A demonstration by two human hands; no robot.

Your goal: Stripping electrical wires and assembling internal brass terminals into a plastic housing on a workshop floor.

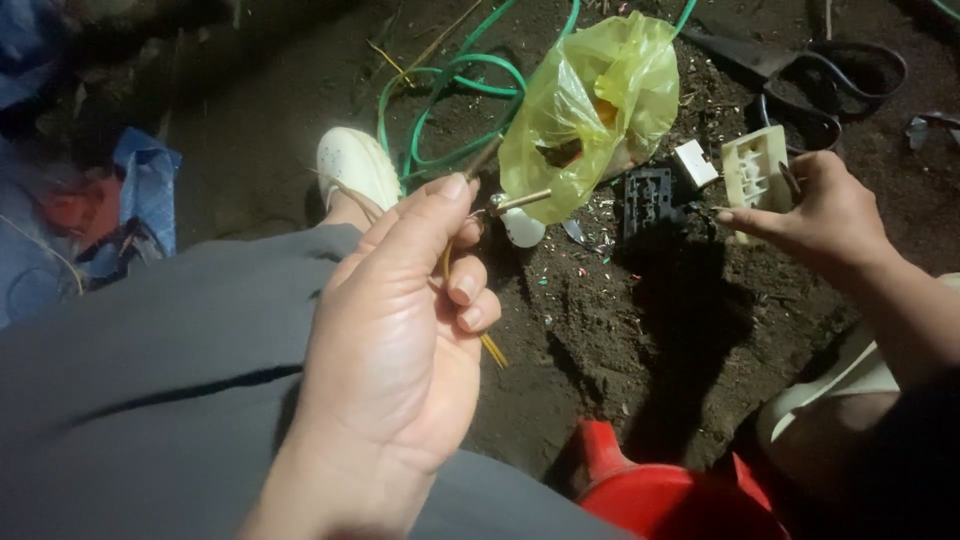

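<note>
The left hand (pixel 400 330), at the frame's centre, pinches a thin yellow wire (pixel 490 348) with a brass terminal (pixel 520 200) at its tip; the right hand (pixel 825 215), at the right, has its fingers clenched on a cream plastic connector block (pixel 755 170); a yellow plastic bag (pixel 595 100) and green cable (pixel 450 110) lie on the dirt floor (pixel 600 350) above.

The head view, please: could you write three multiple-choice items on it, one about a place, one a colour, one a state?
1. Where does the yellow plastic bag lie?
A. on the dirt ground
B. in the red bucket
C. on the grey lap

2. What colour is the coiled hose?
A. red
B. green
C. white

3. What does the left hand do?
A. lies flat and empty
B. pinches a thin yellow wire
C. grips the hose

Answers: 1 A, dirt surrounds the bag; 2 B, its loops are green; 3 B, fingers close on the wire.
</note>
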